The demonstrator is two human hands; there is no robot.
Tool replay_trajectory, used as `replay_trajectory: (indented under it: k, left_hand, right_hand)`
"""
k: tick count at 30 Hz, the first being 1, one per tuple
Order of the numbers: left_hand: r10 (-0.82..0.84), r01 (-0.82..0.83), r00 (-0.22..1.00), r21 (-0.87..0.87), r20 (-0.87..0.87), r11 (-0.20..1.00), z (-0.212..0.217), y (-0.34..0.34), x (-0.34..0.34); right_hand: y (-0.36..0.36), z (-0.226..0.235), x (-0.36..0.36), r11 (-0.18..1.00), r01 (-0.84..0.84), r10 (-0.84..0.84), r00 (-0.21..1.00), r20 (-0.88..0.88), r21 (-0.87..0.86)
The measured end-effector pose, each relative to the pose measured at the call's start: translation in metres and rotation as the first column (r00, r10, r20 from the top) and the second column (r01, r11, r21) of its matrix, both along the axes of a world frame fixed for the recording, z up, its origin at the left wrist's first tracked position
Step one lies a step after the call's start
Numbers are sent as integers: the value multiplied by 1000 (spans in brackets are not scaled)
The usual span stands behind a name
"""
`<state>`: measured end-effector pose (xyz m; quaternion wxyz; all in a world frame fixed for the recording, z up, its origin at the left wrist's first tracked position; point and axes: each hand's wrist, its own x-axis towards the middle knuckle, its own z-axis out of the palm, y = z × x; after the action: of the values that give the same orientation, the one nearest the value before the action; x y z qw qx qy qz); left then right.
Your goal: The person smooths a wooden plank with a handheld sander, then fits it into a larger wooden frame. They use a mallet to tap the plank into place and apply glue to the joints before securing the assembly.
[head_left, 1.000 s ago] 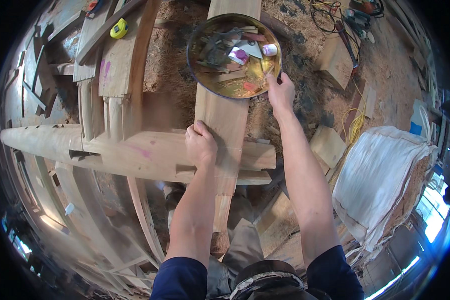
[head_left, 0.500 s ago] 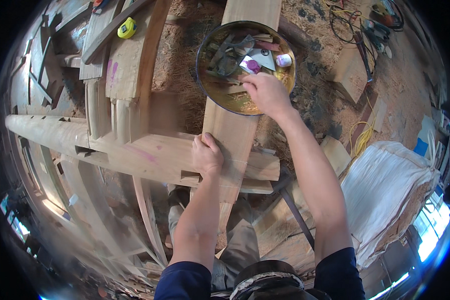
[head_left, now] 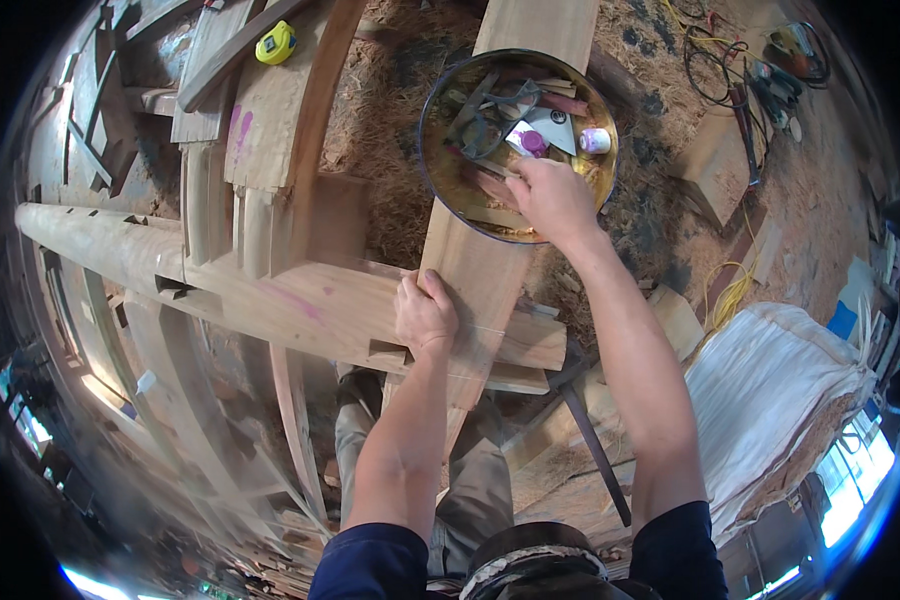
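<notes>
My right hand (head_left: pixel 558 205) reaches into a round, yellowish shallow pan (head_left: pixel 438 190), fingers pinched together. Whether they grip one of the wood scraps (head_left: pixel 492 186) beneath them is hidden. Also in the pan are clear safety glasses (head_left: pixel 482 138), a purple-capped container (head_left: pixel 534 143), a small white-and-purple bottle (head_left: pixel 595 140) and a pale flat triangular piece (head_left: pixel 555 125). The pan stands on a long plank (head_left: pixel 478 255). Closed like a fist, my left hand (head_left: pixel 427 312) rests on the notched timber beam (head_left: pixel 270 295) against the plank's left edge; anything inside it is out of sight.
A yellow tape measure (head_left: pixel 277 43) lies on boards at the upper left. To the right are a white woven sack (head_left: pixel 770 390), a coiled yellow cord (head_left: pixel 732 290) and a wood block (head_left: pixel 705 165). Shavings cover the ground. A dark bar (head_left: pixel 595 450) slants beside my right arm.
The whole view has shifted slightly, carrying the scene to the right. My right hand has moved a little toward the near side of the pan. My left hand stays on the beam.
</notes>
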<state>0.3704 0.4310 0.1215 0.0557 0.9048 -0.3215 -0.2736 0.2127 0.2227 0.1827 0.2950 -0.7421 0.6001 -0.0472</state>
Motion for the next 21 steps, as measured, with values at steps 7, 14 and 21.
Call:
replay_trajectory:
  k: [7, 14, 21]
  left_hand:
    - [-10, 12, 999, -46, 40, 999, -2, 2, 0]
    - [5, -6, 1000, 10, 12, 1000, 0, 0, -1]
    - [14, -14, 1000, 25, -12, 1000, 4, -4, -2]
  right_hand:
    - [-9, -13, 20, 991, -99, 114, 978, -174, 91]
    - [30, 44, -33, 997, -8, 14, 997, 77, -81]
    - [26, 46, -40, 950, 310, -310, 932, 190, 29]
